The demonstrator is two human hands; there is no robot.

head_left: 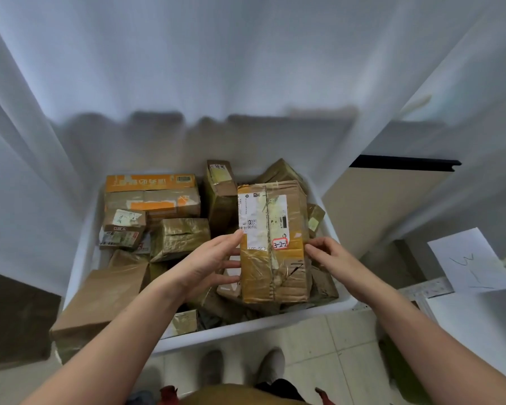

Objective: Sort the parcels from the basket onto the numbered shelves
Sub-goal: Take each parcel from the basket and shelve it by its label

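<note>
A long brown cardboard parcel (278,258) wrapped in yellowish tape is held above the white basket (246,327). It carries a white shipping label and a red-edged tag reading 3-2-2. My left hand (208,264) holds its left side, fingers straight along the edge and under it. My right hand (330,258) pinches its right edge with thumb and fingers. Several other taped brown parcels fill the basket, including an orange-printed box (151,194) at the back left.
A white curtain (216,68) hangs behind the basket. A white surface at the right holds a sheet of paper (471,261) marked with handwriting. A beige panel (386,206) stands beyond the basket's right side. My feet stand on pale floor tiles (319,355) in front of the basket.
</note>
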